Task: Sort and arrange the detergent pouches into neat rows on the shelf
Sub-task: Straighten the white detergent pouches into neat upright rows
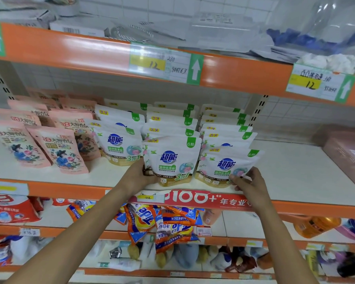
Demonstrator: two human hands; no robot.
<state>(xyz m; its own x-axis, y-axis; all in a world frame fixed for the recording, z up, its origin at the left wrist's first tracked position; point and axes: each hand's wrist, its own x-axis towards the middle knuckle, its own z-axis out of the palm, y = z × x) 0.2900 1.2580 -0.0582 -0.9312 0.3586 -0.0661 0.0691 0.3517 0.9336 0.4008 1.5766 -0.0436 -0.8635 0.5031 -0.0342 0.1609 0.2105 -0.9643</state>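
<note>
White detergent pouches with blue logos stand in three rows on the white middle shelf. My left hand grips the lower left corner of the front pouch of the middle row. My right hand pinches the lower right corner of the front pouch of the right row, which leans back to the right. The left white row stands behind my left hand. Pink pouches stand in rows further left on the same shelf.
An orange shelf edge with price tags hangs overhead. A pink box lies at the shelf's right end. Below, orange and blue detergent packets lie in a heap, with red bags to the left.
</note>
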